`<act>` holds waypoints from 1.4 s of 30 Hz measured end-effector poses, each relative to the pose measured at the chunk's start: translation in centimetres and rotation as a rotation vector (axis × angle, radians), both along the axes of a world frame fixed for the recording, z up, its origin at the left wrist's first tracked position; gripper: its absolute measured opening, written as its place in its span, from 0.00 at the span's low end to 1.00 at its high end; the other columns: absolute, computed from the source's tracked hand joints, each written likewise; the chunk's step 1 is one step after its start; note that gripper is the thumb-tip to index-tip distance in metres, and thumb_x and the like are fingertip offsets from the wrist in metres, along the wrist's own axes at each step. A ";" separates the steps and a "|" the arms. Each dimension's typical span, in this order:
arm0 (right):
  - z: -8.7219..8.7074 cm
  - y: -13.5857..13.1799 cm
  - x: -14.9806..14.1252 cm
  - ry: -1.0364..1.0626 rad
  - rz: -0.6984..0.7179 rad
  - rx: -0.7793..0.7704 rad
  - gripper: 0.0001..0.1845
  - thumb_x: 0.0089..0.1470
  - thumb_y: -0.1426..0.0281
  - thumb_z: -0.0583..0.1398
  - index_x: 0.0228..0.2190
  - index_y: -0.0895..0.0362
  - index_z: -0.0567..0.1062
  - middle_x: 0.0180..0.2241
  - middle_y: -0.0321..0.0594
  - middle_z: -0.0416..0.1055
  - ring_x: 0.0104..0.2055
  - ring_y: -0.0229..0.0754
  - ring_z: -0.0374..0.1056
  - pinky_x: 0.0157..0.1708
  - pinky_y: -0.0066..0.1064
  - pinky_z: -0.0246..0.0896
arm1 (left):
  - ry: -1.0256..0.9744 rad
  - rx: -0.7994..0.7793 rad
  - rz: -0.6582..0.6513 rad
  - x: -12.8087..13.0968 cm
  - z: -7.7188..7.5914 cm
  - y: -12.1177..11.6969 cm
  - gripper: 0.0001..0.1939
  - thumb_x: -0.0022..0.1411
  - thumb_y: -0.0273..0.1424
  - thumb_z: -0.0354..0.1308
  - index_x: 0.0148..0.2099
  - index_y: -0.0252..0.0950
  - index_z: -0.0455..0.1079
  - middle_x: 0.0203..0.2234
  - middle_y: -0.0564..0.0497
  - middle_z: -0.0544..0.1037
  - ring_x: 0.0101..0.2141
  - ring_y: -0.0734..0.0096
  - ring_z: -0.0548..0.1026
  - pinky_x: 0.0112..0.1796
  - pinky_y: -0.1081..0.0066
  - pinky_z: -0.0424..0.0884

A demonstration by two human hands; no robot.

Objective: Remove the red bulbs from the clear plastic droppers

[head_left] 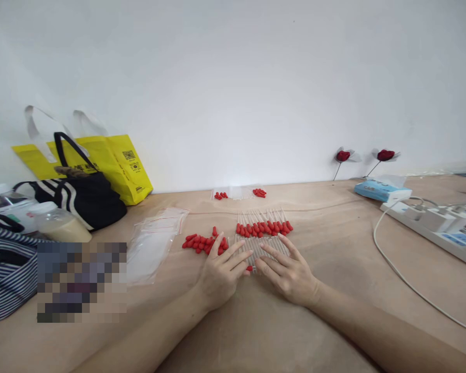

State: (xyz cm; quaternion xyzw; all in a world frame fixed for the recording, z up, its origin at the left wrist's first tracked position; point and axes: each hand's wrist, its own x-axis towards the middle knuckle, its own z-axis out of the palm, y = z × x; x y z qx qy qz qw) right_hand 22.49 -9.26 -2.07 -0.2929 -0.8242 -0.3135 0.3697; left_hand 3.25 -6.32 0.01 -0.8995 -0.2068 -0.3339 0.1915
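Head view gives me, from my distant seat, two bare forearms over a brown table [233, 336]. The left hand [219, 272] and the right hand [289, 274] are close together but apart, with fingers loosely spread on a row of clear tubes [253, 243]. One red bulb [249, 268] is at the left fingertips, between the hands. I cannot tell whether either hand is gripping, because the undersides are hidden from me.

At far left I see a striped bag [8, 285]. Flat clear bags [151, 251] lie to the left of a loose pile of red bulbs [200, 243]. Just beyond the tubes lies a second row of tubes [264, 228], with red bulbs at their near ends. On the right is a white power strip [419, 225], and behind it a blue tissue pack [376, 189].

Near the wall [233, 93], I notice a clear packet [238, 192] with red bulbs at both ends, a yellow bag [135, 186] on the left, and two red roses [342, 155] on the right.
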 end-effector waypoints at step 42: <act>0.6 3.6 4.6 0.499 -0.522 -1.003 0.11 0.46 0.70 0.53 0.29 0.58 0.74 0.21 0.38 0.72 0.24 0.39 0.67 0.23 0.27 0.54 | -0.231 -0.935 0.687 -7.5 3.6 10.7 0.12 0.44 0.39 0.57 0.30 0.38 0.67 0.24 0.56 0.73 0.29 0.71 0.71 0.32 0.73 0.64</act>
